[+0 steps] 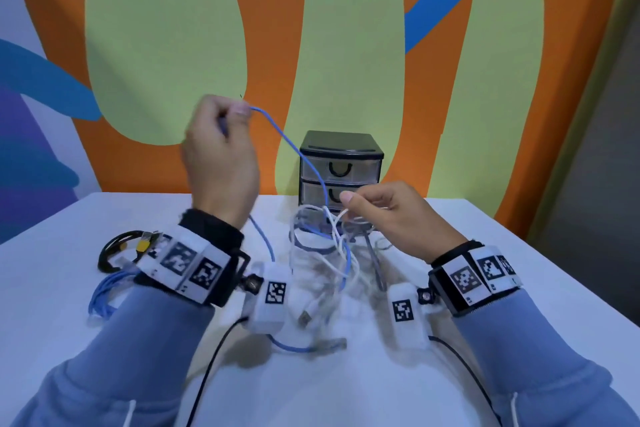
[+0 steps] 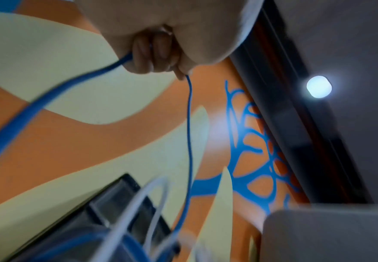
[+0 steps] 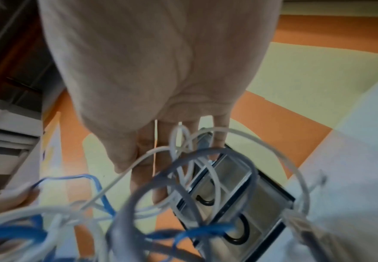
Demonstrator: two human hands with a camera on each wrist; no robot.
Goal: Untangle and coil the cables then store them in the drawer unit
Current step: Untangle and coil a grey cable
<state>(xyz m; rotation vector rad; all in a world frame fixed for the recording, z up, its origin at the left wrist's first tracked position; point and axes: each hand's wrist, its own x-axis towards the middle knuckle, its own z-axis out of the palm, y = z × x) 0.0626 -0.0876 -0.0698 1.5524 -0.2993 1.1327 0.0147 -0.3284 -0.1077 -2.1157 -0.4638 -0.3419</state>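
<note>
The left hand (image 1: 221, 163), raised, pinches a thin, round blue cable (image 1: 294, 149) in curled fingers. The right hand (image 1: 391, 218) holds white loops lifted from the tangle (image 1: 329, 253) of smooth white, grey and blue cords on the white table (image 1: 519, 288). Behind stands the black-framed drawer unit (image 1: 341, 166), 2 clear drawers visible and closed. Only the left wrist view shows a ceiling light (image 2: 318, 86). No readable writing.

no legible text, only black-and-white square markers on wristbands (image 1: 194, 269)
</note>
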